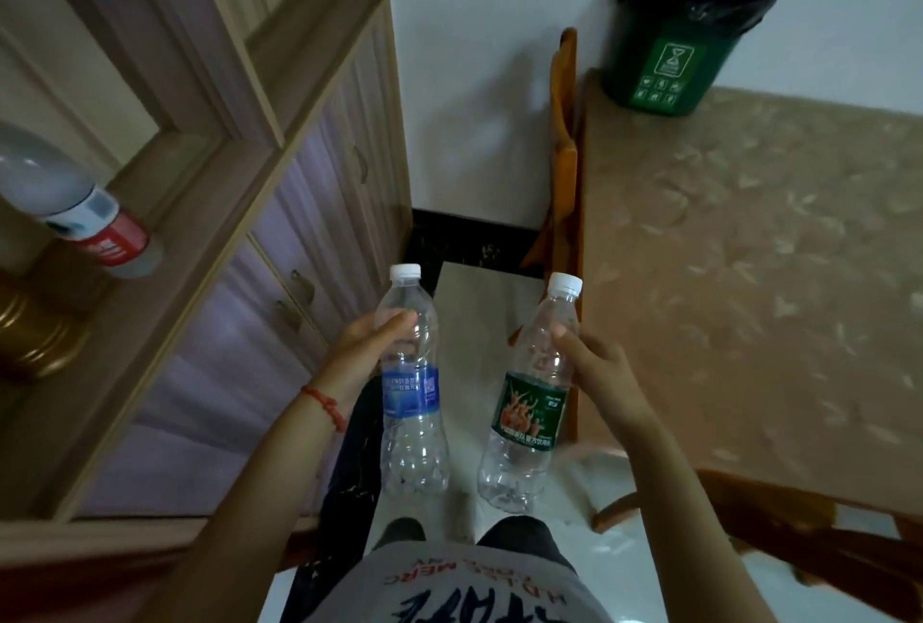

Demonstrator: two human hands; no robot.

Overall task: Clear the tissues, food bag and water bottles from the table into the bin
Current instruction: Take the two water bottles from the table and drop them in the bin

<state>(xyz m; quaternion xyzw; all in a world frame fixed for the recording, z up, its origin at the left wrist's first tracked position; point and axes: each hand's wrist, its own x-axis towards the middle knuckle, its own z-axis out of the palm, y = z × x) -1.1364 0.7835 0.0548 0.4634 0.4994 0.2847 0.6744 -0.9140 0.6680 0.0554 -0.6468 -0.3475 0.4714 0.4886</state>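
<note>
My left hand (357, 352) grips a clear water bottle with a blue label (412, 392), held upright, white cap on top. My right hand (599, 367) holds a second clear bottle with a green label (529, 410), tilted slightly right, also capped. Both bottles hang over the floor, left of the table's edge. The green bin with a black liner (674, 43) stands on the far corner of the table (749, 273), against the white wall. No tissues or food bag show in this view.
A wooden cabinet with shelves and drawers (225, 223) fills the left side; a large bottle with a red label (75, 208) lies on its ledge. Wooden chairs (564, 123) flank the table. Pale floor tiles lie below me.
</note>
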